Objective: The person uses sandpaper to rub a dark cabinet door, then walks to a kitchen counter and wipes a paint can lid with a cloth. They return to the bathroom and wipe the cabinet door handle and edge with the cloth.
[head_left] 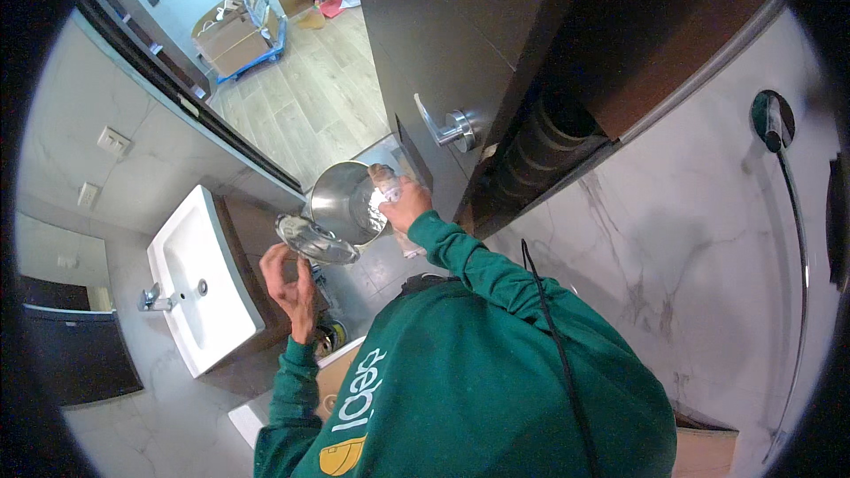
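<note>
Overhead, right hand (pixel 405 204) grips pail (pixel 341 204) rim.

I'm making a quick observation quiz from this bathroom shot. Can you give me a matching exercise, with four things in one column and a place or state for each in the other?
Things:
1. metal bin
2. bin lid
3. sink
4. door handle

Places or states:
A. white, by the person's left
B. open, between both hands
C. on the dark door
D. held in the left hand

Pairs: 1-B, 2-D, 3-A, 4-C
</note>
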### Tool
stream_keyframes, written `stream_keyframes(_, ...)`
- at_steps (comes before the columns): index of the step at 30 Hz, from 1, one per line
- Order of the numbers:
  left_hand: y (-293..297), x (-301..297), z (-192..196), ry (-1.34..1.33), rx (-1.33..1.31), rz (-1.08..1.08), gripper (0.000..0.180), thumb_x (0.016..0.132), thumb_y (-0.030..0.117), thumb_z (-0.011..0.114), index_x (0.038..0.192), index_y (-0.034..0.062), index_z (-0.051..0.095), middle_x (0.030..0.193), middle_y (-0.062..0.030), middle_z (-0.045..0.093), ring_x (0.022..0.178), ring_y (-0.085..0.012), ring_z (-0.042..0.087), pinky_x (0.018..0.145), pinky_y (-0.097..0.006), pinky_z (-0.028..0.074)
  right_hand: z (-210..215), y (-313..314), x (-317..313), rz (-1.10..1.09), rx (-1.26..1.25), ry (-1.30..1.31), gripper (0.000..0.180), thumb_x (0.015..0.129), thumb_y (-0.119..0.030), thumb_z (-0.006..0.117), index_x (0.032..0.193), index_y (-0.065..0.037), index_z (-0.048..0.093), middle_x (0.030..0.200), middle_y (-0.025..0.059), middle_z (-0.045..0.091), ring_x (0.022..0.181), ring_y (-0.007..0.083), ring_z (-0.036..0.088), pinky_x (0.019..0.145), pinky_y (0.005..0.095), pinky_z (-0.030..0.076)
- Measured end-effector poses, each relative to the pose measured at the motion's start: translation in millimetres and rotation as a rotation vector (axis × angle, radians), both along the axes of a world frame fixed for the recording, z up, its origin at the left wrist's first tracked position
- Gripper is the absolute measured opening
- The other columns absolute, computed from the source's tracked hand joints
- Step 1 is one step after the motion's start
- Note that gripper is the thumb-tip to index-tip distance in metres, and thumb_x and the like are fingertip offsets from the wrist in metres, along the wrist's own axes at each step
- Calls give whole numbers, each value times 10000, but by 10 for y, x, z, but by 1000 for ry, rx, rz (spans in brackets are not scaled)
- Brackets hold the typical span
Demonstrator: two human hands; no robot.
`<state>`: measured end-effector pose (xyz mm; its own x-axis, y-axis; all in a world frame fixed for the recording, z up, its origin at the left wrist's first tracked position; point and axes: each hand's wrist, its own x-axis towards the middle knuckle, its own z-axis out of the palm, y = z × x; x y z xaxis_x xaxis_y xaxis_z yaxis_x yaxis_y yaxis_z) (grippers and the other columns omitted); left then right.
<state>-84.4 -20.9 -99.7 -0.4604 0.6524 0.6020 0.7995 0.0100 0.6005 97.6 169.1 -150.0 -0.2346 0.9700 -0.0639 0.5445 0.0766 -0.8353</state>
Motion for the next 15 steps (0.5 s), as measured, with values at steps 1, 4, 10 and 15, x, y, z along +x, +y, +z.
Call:
stream_keyframes(1, 38, -2, -69, -253, -10, 0, 252, 844, 67, 697, 1077, -14, 646, 1088, -125, 641, 966, -248, 613, 846, -339, 489, -3, -8, 5, -15, 6, 3, 557, 646, -274, 745, 1064, 66, 605, 942, 295, 675, 904, 443, 663, 856, 474, 529)
stream_keyframes(4, 150, -27, -227, -1149, -143, 6, 208, 898, 109, 668, 1072, -4, 656, 945, -53, 672, 821, -147, 626, 762, -296, 510, -22, -52, 18, -43, 0, 25, 513, 665, -255, 736, 1035, 68, 593, 934, 300, 676, 892, 457, 663, 838, 500, 533)
stream_keyframes(10, 263, 152, -151, -1546, 125, -243, 198, 927, 114, 546, 1051, 14, 663, 997, -58, 694, 903, -164, 648, 747, -285, 490, -130, -198, 45, -91, -80, 62, 526, 661, -280, 763, 1023, 62, 595, 934, 292, 681, 882, 466, 661, 832, 495, 533)
stream_keyframes(15, 284, 296, 142, -1513, 46, -184, 222, 919, 232, 606, 1024, 45, 665, 923, -18, 652, 879, -140, 603, 777, -298, 464, -261, -276, 127, -181, -101, 136, 428, 656, -270, 770, 952, 8, 634, 894, 236, 697, 867, 407, 678, 801, 457, 531)
